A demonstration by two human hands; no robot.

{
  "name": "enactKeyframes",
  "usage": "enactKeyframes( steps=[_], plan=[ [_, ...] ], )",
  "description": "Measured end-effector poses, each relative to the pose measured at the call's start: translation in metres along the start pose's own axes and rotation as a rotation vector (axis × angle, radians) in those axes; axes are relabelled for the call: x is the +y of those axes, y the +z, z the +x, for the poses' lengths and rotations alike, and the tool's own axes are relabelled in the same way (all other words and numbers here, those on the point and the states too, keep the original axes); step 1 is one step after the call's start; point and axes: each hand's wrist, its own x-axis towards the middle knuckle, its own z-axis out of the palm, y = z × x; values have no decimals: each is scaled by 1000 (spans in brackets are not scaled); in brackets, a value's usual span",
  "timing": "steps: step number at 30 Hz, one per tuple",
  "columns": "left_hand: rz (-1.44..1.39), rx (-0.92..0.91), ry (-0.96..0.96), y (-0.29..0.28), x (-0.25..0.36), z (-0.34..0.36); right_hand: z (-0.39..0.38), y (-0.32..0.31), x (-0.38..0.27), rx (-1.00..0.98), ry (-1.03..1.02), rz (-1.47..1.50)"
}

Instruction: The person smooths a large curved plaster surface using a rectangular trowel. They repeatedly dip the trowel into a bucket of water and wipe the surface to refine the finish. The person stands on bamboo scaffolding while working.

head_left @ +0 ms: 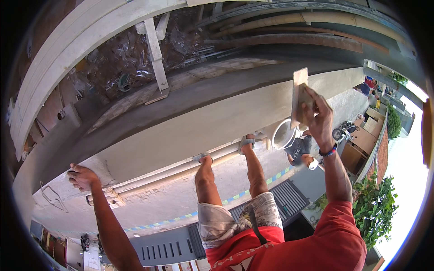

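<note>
A long band of smooth grey plaster (194, 126) runs across in front of me, with a darker ledge (144, 115) along its top. My right hand (320, 115) is closed round the handle of a wooden plastering float (298, 97); the float's flat board is against or close to the plaster at the right, and contact is hard to make out. At the far left, my left hand (83, 177) grips the edge of the plastered band with curled fingers. A white bucket (284, 134) hangs or stands just below the float.
My sandalled feet stand on bamboo poles (176, 174) high above a paved lane (181, 203). Below the bucket is another person (300, 151) with a white cap. A wooden prop (156, 58) and rubble with plastic lie behind the ledge. A motorcycle (344, 130) is parked at the right.
</note>
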Motion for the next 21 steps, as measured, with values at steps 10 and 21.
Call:
enactKeyframes(
  steps=[10,21],
  plan=[
    [-2,-2,6,-7,12,-3,-18,57,-60,67,212,151],
    [63,33,13,-4,16,-8,-14,84,-91,21,311,12]
  ],
)
